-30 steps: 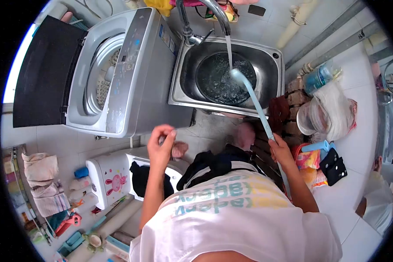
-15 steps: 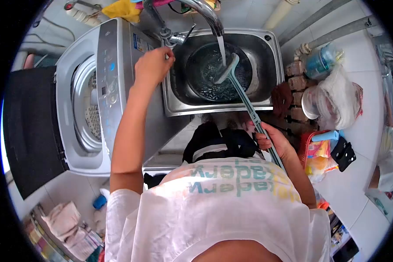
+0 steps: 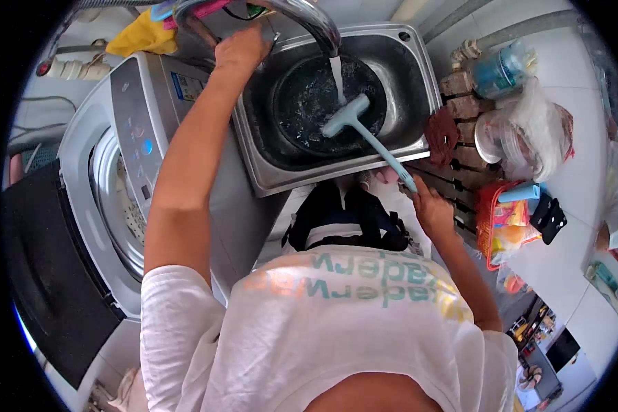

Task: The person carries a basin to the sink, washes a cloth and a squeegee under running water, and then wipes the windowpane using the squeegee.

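My left hand is closed around the faucet's lever, which it mostly covers. Water runs from the curved faucet spout onto a pale blue-green squeegee with a T-shaped head. Its head lies over a dark round basin of water standing inside the steel sink. At the near right of the sink, my right hand grips the squeegee near the end of its handle, which slants across the sink's front rim.
A washing machine with its lid up stands left of the sink. To the right are a dark red cloth, clear plastic tubs, a red basket of packets and a blue bottle. A yellow cloth hangs behind.
My left hand has moved up from beside the faucet onto its lever. The squeegee has turned over, and my right hand now holds it closer to the handle's end. The view has tilted.
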Motion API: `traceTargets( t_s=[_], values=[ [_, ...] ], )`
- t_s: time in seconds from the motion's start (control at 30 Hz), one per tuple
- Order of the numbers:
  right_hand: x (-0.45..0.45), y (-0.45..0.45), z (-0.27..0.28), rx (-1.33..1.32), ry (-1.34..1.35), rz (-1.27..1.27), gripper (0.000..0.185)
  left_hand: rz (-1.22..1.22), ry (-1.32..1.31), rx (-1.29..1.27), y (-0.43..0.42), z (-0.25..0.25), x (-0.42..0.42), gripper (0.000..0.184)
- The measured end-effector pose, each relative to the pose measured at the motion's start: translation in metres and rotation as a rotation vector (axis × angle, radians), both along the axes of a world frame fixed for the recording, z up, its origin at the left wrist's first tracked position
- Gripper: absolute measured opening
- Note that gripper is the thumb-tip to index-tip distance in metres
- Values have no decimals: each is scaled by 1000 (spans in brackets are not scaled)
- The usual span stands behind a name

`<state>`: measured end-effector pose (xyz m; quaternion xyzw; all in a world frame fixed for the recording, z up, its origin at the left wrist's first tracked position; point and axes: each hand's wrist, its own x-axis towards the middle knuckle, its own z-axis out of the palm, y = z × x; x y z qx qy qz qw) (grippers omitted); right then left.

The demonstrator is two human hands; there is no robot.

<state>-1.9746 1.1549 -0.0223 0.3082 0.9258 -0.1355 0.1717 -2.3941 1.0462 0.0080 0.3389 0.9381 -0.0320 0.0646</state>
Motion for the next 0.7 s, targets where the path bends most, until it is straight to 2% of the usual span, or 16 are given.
traceTargets(
  t_s=[0.13, 0.27, 0.3, 0.4, 0.5, 0.6, 0.7],
  values=[
    [-33, 1, -42, 86, 61, 15, 36, 8, -48, 52, 6, -10, -3, 31],
    [-76, 7, -60, 19, -152, 92, 39, 75, -261, 56, 8, -4, -1, 30],
    [-87, 7, -56, -61, -192, 73, 40, 69, -195, 76, 9, 0, 4, 29],
    [-104, -1, -50, -84, -243, 81, 40, 21, -51, 106, 10, 2, 17, 26],
    [-104, -2, -41, -89, -201, 95, 39, -83, 5, 74, 12, -3, 10, 25],
    [-92, 8, -29, -75, -126, 120, 37, -45, 113, 16, 10, 8, 3, 22],
    [-76, 18, -17, -43, -20, 147, 35, -113, 150, -33, 9, 14, 5, 22]
  ],
)
